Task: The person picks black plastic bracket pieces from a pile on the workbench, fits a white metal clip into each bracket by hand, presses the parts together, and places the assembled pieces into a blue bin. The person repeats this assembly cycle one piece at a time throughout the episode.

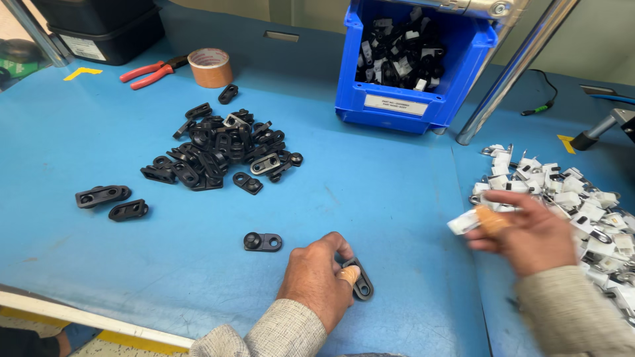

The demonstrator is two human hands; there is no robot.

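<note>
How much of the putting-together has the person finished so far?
Done: the blue bin holds black-and-white joined pieces. In hand: the left hand pins a black bracket to the table; the right hand lifts a white clip. Left: a big black pile and white pile.

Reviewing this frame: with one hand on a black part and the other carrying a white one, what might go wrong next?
The right hand is blurred in motion with a white clip pinched at its fingertips, so the clip may slip. The left hand only pins the black bracket flat on the blue table; it might slide. The white pile sits close, so a sleeve might scatter it.
</note>
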